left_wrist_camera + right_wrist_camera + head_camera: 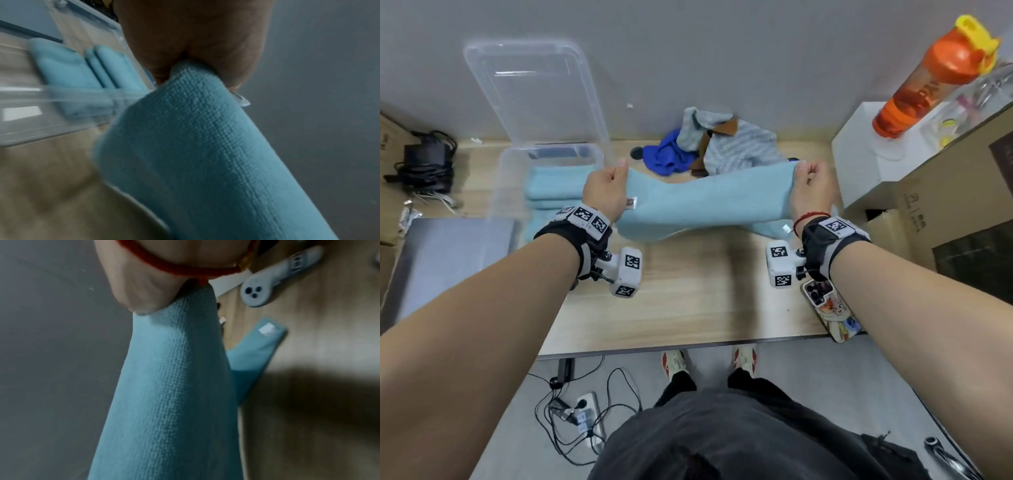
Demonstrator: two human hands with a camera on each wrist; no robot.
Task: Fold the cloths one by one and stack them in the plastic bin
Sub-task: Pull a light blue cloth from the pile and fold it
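A light blue cloth [705, 205] [205, 154] [168, 394] hangs stretched between my two hands above the wooden table [688, 308]. My left hand [607, 190] [195, 40] grips its left top corner. My right hand [811, 186] [148, 285] grips the right top corner. The cloth's lower edge droops onto the table. The clear plastic bin [510, 178] [61, 113] stands at the left and holds folded light blue cloths [554, 186] [82, 73]. A heap of unfolded cloths, blue and grey [715, 147], lies behind the held one.
The bin's clear lid [534, 89] leans on the wall behind it. A phone [832, 308] lies at the table's right front edge. Cardboard boxes [955, 205], a white box and an orange bottle [941, 75] crowd the right. Cables lie at far left.
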